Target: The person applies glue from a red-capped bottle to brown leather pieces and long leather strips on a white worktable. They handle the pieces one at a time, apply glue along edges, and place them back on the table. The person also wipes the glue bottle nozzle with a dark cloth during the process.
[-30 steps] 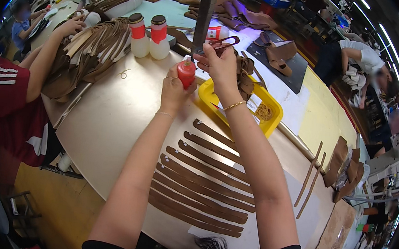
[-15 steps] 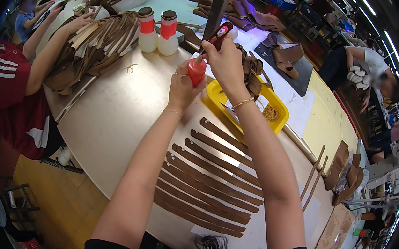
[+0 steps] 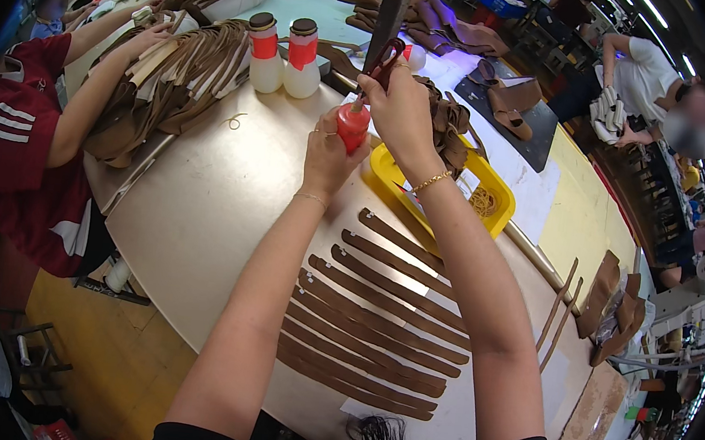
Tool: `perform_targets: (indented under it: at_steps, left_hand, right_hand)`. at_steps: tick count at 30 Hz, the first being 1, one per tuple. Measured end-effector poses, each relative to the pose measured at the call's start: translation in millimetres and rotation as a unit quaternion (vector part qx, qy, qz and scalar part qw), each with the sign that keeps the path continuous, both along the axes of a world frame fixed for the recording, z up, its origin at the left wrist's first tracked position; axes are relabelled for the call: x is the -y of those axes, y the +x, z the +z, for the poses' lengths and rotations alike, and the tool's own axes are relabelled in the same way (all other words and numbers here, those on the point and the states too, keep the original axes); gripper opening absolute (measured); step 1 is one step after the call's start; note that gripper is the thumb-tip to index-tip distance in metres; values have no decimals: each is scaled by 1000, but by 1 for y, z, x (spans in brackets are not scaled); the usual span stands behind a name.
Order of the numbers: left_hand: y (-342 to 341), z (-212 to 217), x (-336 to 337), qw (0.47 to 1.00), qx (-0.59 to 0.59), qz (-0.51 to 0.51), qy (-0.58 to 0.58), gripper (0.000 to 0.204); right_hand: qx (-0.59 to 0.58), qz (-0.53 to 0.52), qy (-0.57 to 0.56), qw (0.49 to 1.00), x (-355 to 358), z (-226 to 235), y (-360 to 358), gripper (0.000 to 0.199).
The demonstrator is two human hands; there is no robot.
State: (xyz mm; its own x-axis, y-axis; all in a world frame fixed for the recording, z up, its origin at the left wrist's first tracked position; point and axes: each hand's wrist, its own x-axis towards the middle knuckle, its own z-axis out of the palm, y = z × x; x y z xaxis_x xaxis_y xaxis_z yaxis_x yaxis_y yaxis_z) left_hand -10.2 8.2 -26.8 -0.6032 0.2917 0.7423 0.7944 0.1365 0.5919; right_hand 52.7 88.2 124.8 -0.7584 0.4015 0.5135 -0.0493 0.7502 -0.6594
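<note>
Scissors (image 3: 381, 73) moved nearer red btl (image 3: 352, 127); yel tray (image 3: 506, 209) has bands (image 3: 483, 203).

You have one red bottle (image 3: 352, 127), one dark red tool (image 3: 385, 63), one yellow tray (image 3: 504, 214) and one black mat (image 3: 537, 147) before you. Two white bottles (image 3: 267, 67) stand together, and one other white bottle (image 3: 416, 57) shows partly. You also have two thin brown strips (image 3: 558, 303) apart and at least eight in a row (image 3: 390, 310), too close for you to count exactly.

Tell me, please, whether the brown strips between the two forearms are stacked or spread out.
Spread out: the brown strips lie side by side, with pale tabletop showing between several of them.
</note>
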Motion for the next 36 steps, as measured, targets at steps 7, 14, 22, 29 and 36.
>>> perform_targets:
  at_steps: [7,14,22,29,36]
  left_hand:
    - [0,-1,2,999,0,21,-24,68]
    - [5,6,-1,1000,-4,19,-20,68]
    - [-19,-30,-7,998,65,18,-17,63]
    - [-3,-12,-11,995,75,59,-41,67]
    - [5,-10,-8,996,72,52,-30,67]
  right_hand:
    - [18,-13,22,1000,2,-2,-2,25]
    - [-13,-21,-96,995,-6,-3,1,24]
    - [-7,117,12,993,72,-11,1,31]
    - [265,211,-156,928,148,-61,-13,41]
    - [33,192,-119,974,144,-75,34,55]
